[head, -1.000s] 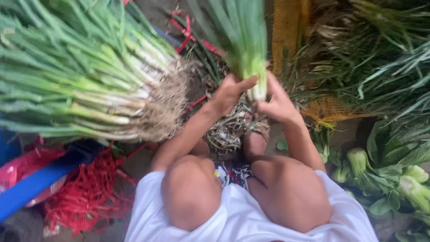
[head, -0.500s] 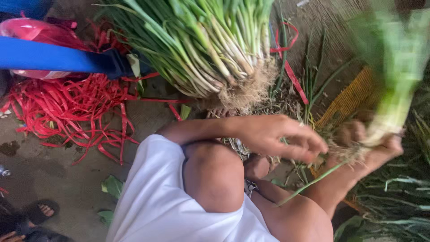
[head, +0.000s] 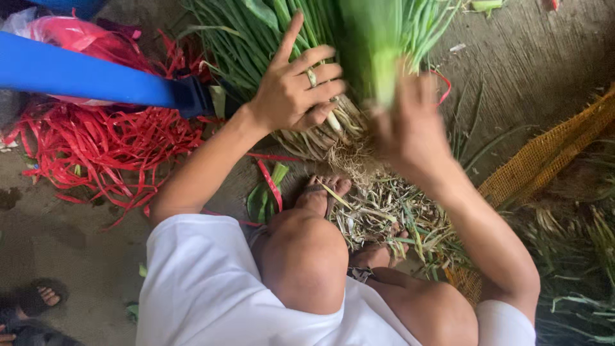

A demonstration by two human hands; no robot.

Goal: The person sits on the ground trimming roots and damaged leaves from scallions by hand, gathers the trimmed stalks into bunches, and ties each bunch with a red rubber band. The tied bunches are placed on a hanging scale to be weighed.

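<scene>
Red straps (head: 90, 154) and blue bar (head: 83, 77) crowd the left; bare floor (head: 538, 57) lies open upper right.

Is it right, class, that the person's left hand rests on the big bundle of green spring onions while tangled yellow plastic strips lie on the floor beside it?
Not quite. The tangled plastic strips are red, not yellow, as the head view shows. The left hand does rest on the big bundle of green spring onions.

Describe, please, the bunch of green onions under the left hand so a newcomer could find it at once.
Start at the blue bar over the heap of red strips on the floor. Right of it lies a thick bunch of green onions, the left hand pressing near its pale roots. Unlike the blurred stalks in the right hand, it rests on the ground.
</scene>
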